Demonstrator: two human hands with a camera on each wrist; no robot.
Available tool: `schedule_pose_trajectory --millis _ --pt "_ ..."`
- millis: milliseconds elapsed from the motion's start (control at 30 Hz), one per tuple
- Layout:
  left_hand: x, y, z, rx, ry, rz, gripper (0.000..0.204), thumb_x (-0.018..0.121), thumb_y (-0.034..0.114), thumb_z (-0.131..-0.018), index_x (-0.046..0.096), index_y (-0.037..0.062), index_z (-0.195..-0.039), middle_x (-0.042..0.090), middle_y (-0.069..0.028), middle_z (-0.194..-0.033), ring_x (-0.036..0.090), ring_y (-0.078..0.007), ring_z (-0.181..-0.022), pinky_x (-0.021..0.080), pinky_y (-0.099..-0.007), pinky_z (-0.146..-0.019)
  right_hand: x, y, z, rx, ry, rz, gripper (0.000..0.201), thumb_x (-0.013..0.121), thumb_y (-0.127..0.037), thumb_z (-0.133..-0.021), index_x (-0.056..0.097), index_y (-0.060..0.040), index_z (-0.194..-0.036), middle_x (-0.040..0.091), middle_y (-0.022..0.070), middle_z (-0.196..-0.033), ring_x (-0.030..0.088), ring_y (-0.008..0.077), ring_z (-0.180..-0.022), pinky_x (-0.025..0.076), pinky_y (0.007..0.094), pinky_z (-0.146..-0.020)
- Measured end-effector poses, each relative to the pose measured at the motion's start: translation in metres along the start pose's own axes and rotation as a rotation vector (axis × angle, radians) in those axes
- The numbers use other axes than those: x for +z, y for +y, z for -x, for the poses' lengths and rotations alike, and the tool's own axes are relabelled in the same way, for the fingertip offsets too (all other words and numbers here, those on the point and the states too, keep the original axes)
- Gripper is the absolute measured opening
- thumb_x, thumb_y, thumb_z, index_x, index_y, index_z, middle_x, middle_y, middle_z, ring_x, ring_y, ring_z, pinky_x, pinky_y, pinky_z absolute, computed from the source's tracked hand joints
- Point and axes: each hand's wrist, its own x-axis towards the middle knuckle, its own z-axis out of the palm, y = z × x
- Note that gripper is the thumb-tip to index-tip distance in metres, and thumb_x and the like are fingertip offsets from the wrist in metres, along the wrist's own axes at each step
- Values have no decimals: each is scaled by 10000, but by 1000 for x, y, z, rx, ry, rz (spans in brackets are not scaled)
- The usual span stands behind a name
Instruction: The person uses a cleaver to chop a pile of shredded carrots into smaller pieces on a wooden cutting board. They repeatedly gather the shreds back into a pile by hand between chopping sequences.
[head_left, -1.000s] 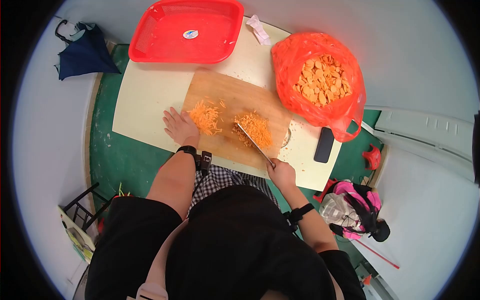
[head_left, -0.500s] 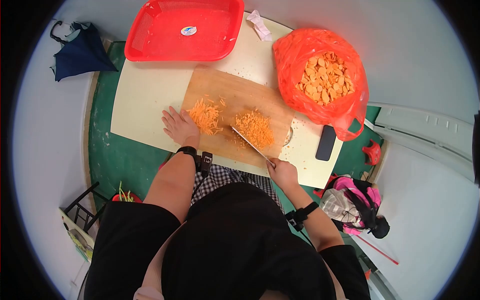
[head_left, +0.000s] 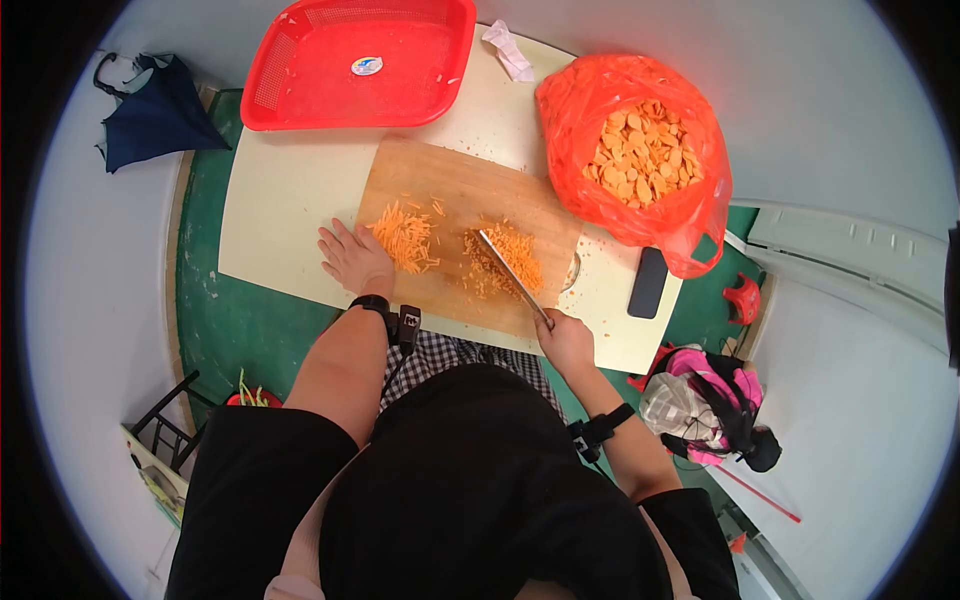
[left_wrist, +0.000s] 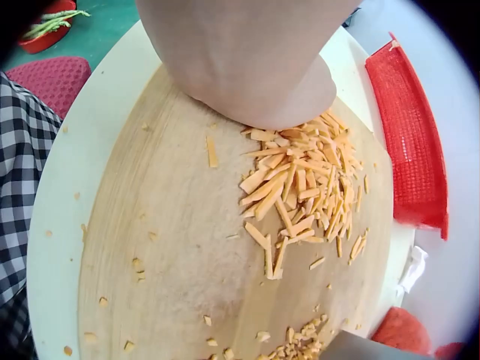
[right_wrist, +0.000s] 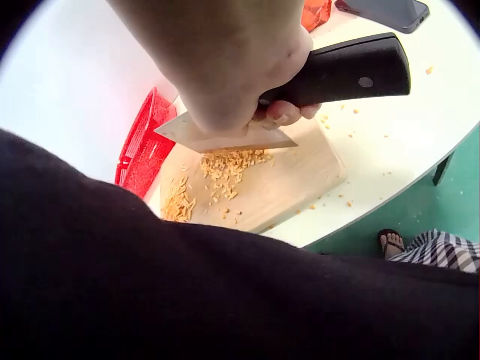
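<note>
My right hand [head_left: 567, 342] grips the black handle [right_wrist: 341, 73] of a broad-bladed kitchen knife. The steel blade [head_left: 510, 270] slants across a pile of finely chopped orange bits [head_left: 520, 250], which look like carrot, on the right half of a wooden cutting board [head_left: 490, 185]. Left of that pile lies a heap of longer orange strips [left_wrist: 300, 187]. My left hand [head_left: 358, 262] rests with spread fingers at the board's left edge, right beside the strips. In the left wrist view its fingers are hidden behind the wrist and heel of the palm.
A red plastic basket [head_left: 410, 95] stands at the table's back left, with crumpled paper [head_left: 508, 52] beside it. At the back right, a red plastic bag [head_left: 570, 120] holds many orange slices [head_left: 645, 160]. A phone [head_left: 648, 283] lies near the right table edge. Crumbs dot the table.
The knife blade has swung, its tip now farther from the body and over the chopped pile. The left hand keeps its place beside the strips. The head view has shifted slightly.
</note>
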Motion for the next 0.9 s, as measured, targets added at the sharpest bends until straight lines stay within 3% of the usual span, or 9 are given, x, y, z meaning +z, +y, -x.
schedule_pose_trajectory --millis 900 --pt "-1 1 0 4 10 -13 548 249 428 -934 283 130 -1392 204 -121 -1464 190 -283 -1344 147 -456 -1088 -11 1 -9 112 -15 -39 281 496 -319 -857 653 -97 -926 641 160 -720 630 323 -691 502 414 -653"
